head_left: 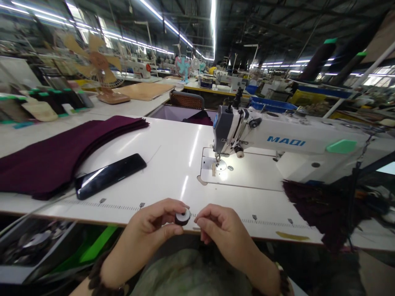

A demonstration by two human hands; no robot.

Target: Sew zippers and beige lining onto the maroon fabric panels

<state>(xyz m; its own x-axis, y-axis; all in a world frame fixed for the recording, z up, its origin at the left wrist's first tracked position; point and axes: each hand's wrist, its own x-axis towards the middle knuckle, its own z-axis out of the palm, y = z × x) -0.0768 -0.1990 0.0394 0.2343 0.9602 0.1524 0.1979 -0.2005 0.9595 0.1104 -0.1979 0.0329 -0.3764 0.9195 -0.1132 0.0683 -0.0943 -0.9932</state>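
Note:
Between the thumb and forefinger of my left hand (154, 224) is a small bobbin (182, 217) with a pale metal face and dark thread wound round it. My right hand (220, 226) is just to the right of the bobbin, its thumb and fingertips pinched together. Whatever that pinch holds is too fine to make out. Both hands are over the front edge of the white sewing table (173, 164). Beyond them stands a white MAQI sewing machine (262, 135), its needle area (219, 162) a little further back than my right hand.
A black phone (111, 174) lies by a stack of dark purple fabric (74, 144) at left. More dark fabric (321, 209) hangs over the edge at right. Thread cones (55, 100) and a fan (98, 65) stand further back. Below left is an open drawer (37, 250).

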